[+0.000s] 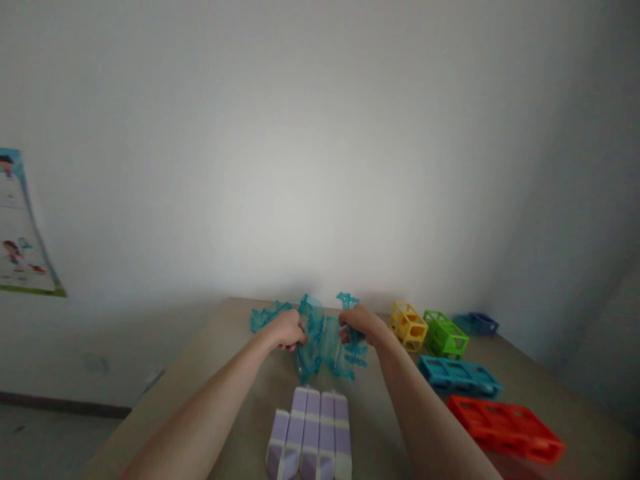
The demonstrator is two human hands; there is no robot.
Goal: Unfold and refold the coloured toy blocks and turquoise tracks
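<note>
Both my hands reach forward over a tan table (215, 360). My left hand (286, 329) is closed on the left side of a clear teal plastic piece (323, 340), and my right hand (359, 325) is closed on its right side. More teal clear pieces (265, 316) lie just left of my left hand, and another teal bit (346, 299) sticks up behind my right hand. A row of pale purple blocks (315, 433) lies on the table near me, between my forearms.
To the right stand a yellow open-frame cube (409, 325), a green frame (445, 335), a dark blue frame (477, 324), a light blue flat frame (459, 377) and a red flat frame (505, 427). A white wall rises behind; a poster (20, 233) hangs at left.
</note>
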